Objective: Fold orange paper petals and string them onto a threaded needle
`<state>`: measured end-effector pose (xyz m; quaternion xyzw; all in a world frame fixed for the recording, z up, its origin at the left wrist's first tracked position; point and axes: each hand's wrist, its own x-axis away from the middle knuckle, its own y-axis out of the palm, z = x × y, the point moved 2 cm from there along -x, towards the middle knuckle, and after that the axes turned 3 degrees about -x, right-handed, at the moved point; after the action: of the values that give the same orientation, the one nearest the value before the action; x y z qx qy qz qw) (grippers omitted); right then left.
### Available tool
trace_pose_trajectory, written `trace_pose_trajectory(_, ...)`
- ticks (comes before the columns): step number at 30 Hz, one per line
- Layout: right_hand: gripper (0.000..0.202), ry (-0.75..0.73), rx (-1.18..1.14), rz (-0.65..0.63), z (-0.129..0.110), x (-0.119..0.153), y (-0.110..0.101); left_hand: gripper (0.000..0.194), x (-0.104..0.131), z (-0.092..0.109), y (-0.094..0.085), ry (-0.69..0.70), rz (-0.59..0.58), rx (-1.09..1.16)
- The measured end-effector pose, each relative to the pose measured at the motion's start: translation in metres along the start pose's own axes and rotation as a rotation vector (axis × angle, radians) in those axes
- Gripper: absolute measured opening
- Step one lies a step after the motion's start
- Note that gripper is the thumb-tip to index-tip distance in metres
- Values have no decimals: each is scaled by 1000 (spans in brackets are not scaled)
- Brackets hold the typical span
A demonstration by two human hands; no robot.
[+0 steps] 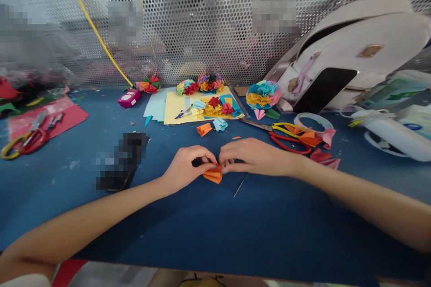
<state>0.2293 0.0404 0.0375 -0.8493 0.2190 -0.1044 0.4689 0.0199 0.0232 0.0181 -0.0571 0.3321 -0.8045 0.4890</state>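
A small piece of orange pleated paper is pinched between the thumb and fingers of my left hand, just above the blue table. My right hand is closed in a pinch at the paper's right edge; its fingertips partly hide what they grip. Below my right fingers lies a thin needle-like metal rod. Beyond my hands, an orange paper puff and a light blue one rest on the table. Red-and-yellow scissors lie past my right hand, partly under paper scraps.
Sheets of yellow paper bear several colourful puffs. A paper ball stands beside them. At the back right, a backpack has a phone leaning on it. More scissors lie left on red paper. A perforated metal screen rises behind.
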Motion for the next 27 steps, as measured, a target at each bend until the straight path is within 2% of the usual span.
trace_pose_trajectory(2,14,27,56,-114,0,9,-16,9,0,0,-1,24,11,1)
trace_pose_trajectory(5,26,30,108,-185,-2,22,-27,9,0,-1,-2,32,25,3)
trace_pose_trajectory(10,5,-11,177,-158,-5,28,-21,7,-1,-1,-2,34,38,-7)
trace_pose_trajectory(16,22,-71,273,-134,-3,27,-14,6,-1,-1,-2,35,37,-10)
trace_pose_trajectory(23,25,-81,376,-111,-8,25,-6,7,0,-2,-2,55,42,-14)
trace_pose_trajectory(27,24,-115,329,-69,-16,22,-15,10,-1,-1,-2,82,48,-3)
